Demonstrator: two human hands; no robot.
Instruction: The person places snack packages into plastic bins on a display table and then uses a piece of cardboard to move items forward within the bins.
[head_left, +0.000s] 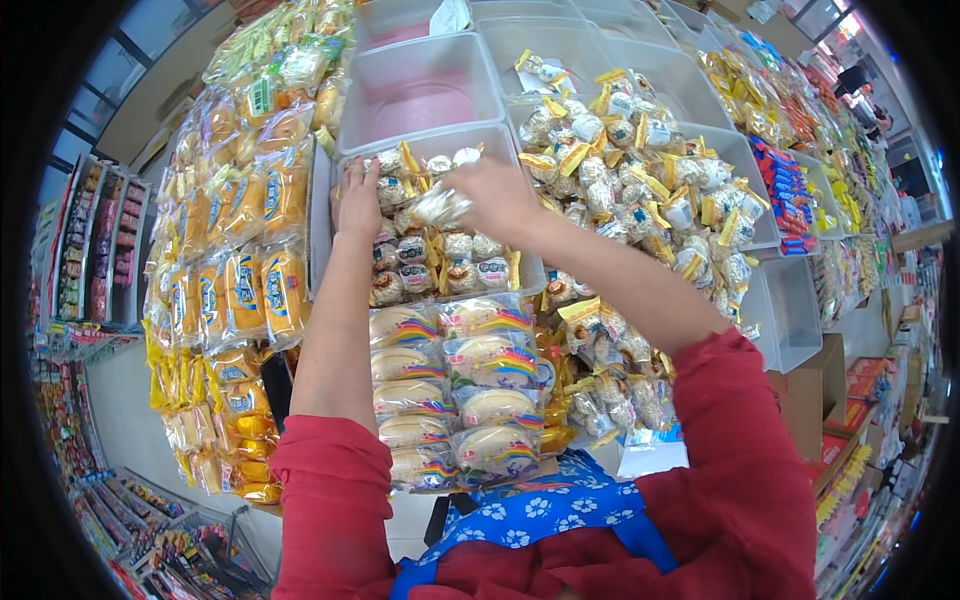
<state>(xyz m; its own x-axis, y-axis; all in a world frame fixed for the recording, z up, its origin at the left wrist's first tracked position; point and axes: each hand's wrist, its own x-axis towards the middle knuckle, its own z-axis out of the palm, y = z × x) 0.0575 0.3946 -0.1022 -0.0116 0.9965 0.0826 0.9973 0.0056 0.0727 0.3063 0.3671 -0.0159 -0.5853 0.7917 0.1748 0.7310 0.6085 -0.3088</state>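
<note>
My right hand (491, 199) reaches over a clear plastic bin (531, 274) and grips a wrapped snack pack (444, 206), blurred by motion. My left hand (358, 196) rests at the bin's left side, fingers toward the back, beside packs inside; whether it grips one I cannot tell. In the bin, clear packs of round snacks with yellow ends (472, 262) stand in rows. A large loose heap of the same packs (600, 165) lies to the right. In front of the bin are two columns of wrapped oval breads with rainbow print (491, 360).
Bagged breads (244, 292) are stacked at the left. Clear bins (420, 82) stand behind, another (787, 307) at the right. Red and blue packs (784, 195) lie beyond the heap. A cardboard box (817, 397) is at lower right, and a snack rack (97, 240) stands far left.
</note>
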